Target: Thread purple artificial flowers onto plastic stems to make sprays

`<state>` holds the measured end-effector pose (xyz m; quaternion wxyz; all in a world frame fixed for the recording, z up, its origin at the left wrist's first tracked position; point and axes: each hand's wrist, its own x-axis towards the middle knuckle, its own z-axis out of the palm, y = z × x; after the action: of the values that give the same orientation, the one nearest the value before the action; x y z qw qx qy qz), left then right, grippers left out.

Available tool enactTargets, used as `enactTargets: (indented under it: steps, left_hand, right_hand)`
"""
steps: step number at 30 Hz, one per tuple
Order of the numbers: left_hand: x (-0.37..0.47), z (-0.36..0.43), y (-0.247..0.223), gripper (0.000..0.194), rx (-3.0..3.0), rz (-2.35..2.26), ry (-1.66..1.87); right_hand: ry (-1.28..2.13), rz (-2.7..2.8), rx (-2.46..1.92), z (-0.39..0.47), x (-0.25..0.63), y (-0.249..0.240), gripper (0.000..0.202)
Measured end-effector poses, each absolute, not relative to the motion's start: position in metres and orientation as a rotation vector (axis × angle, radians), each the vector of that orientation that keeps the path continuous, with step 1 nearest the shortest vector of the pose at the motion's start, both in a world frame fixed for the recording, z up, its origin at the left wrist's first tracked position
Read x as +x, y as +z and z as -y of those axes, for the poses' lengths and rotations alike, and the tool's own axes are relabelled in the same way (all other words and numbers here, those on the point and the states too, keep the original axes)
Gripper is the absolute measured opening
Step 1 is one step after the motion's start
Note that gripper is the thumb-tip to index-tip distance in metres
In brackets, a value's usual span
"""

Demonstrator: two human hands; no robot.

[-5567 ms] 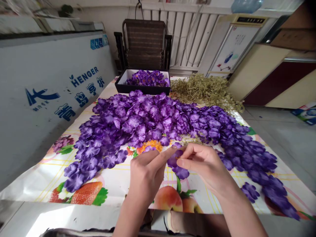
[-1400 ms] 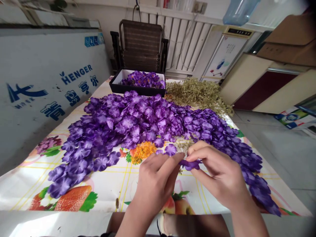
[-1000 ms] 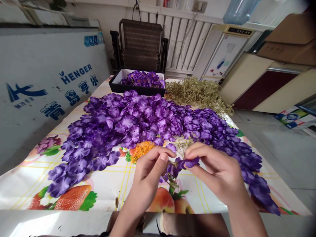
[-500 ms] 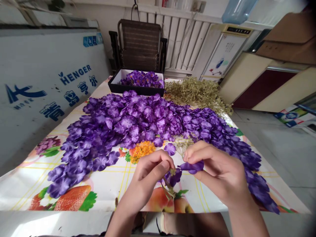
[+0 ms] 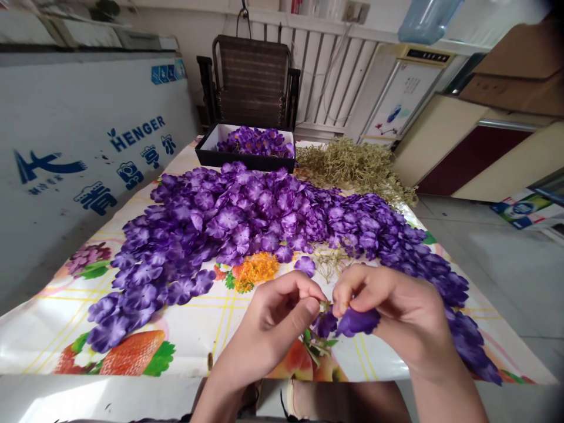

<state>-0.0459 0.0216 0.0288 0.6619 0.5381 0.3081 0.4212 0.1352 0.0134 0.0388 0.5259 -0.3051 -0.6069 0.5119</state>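
Petals [image 5: 264, 200] are lying loose across the desk [image 5: 189, 335], seemingly unused; finished-looking flowers [image 5: 259, 141] are partly filling the box [image 5: 242, 160] near its far edge. The left hand [image 5: 267, 335] is gripping a stem [image 5: 325, 305], the right hand [image 5: 400, 311] a purple petal [image 5: 359, 323].

We count two hands: one left hand [image 5: 282, 329] and one right hand [image 5: 392, 305]. Between their fingers we see one green sprig [image 5: 314, 351] and one purple petal piece [image 5: 358, 323]. On our one bench [image 5: 185, 323] we find one black box [image 5: 244, 160], one orange clump [image 5: 258, 269], one lone petal piece [image 5: 305, 266] and two tangles of stems, one large tangle [image 5: 352, 164] and one small tangle [image 5: 329, 260]. The heaped petal pieces [image 5: 247, 211] and the boxed flowers [image 5: 259, 140] overlap too much for us to number. Beyond, we count one chair [image 5: 252, 76].
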Motion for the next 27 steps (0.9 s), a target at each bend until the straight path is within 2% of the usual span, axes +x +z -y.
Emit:
enactTargets:
  steps: [17,27]
  left_hand:
    - [-0.05,-0.016,0.031,0.019,1.527,-0.744,0.886]
    - [-0.052,-0.003,0.036,0.019,1.632,-0.742,0.893]
  right_hand:
    - [0.934,1.787,-0.909,-0.001,0.134,0.055,0.027]
    - [0.967,1.794,-0.954,0.011,0.127,0.056,0.027]
